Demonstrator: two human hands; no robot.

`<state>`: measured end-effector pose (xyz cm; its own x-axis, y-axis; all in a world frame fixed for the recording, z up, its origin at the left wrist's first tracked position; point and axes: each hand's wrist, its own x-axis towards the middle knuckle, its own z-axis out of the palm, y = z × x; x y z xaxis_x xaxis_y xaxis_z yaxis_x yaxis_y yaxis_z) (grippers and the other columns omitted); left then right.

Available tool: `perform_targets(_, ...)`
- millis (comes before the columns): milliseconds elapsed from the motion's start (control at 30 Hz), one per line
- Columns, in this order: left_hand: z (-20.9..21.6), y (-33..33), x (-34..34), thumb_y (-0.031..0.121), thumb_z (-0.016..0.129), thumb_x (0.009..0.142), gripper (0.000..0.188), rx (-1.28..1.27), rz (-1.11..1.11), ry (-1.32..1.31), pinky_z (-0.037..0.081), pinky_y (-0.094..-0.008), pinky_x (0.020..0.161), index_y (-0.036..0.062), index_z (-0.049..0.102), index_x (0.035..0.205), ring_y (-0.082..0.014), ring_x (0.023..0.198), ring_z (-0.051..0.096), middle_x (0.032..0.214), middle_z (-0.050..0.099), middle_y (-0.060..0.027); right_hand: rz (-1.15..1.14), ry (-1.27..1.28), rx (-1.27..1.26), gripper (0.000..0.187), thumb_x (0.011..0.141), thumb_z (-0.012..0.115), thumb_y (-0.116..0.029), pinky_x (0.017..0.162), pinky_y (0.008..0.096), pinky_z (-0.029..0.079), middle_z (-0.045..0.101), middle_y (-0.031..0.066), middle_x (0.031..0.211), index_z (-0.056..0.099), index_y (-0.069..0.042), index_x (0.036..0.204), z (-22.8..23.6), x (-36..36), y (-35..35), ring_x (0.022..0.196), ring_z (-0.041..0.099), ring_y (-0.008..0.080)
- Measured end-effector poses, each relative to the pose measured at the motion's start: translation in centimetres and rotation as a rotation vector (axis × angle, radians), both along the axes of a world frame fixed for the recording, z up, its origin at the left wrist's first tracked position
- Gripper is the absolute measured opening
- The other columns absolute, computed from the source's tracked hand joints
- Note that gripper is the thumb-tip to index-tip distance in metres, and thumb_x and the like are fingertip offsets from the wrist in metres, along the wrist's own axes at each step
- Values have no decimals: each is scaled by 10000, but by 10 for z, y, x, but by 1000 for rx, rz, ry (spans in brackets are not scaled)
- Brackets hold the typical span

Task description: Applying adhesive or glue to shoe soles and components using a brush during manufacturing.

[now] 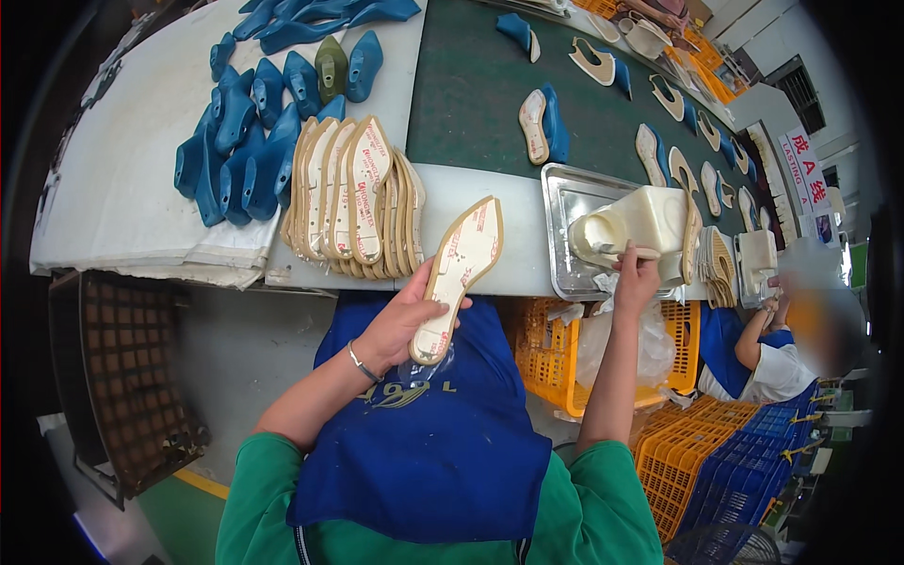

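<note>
Left hand (400, 325) fingers grasping insole (459, 275), right hand (636, 278) gripping brush (629, 250), metal tray (562, 231).

Only one view: head cam, worn on the person's head, looking steeply down and fwd over own chest and forearms. It is close to the workbench (490, 254), which fills the upper half; the floor is seen at lower left. Fisheye bends straight edges, and the corners are black. No 2nd view to share with.

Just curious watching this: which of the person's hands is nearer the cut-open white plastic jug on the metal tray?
Right. The right hand reaches the white plastic jug; the left hand holds a beige insole, well left.
</note>
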<state>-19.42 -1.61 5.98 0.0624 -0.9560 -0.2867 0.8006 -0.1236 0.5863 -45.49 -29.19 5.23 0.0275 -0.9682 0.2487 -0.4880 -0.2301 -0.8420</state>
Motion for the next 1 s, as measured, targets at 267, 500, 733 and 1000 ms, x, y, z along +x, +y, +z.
perform_targets(267, -4, -22, 7, -26, 560, 906, 546, -80, 74, 71, 590, -313, 850, 6, 357, 1411, -241, 1130, 624, 1289, 559, -200, -58, -300, 47, 251, 985, 579, -212, 575, 245, 503, 661, 94, 764, 579, 36, 950, -27, -18, 3, 615, 623, 124)
perform_targets(500, -16, -27, 9, 10, 557, 935, 557, -103, 17, 90, 581, -292, 866, -12, 356, 1454, -214, 1142, 620, 1310, 561, -230, 153, -593, 4, 212, 1010, 500, -204, 587, 258, 468, 607, 82, 760, 542, 0, 968, 42, 24, 54, 603, 561, 137)
perform_targets(733, -6, -26, 11, 44, 566, 943, 537, -40, 29, 14, 541, -235, 834, 11, 395, 1451, -108, 971, 639, 1226, 633, -147, 740, -191, -187, 85, 936, 596, -95, 627, 294, 491, 629, 114, 786, 582, -12, 942, 72, 97, 93, 660, 612, 192)
perform_targets(1000, -7, -12, 26, 41, 563, 945, 546, -59, 32, -35, 523, -219, 835, -7, 381, 1458, -92, 987, 629, 1228, 635, -132, 719, -20, -345, 52, 888, 632, -51, 638, 320, 488, 634, 125, 803, 617, -3, 903, 81, 135, 55, 678, 625, 252)
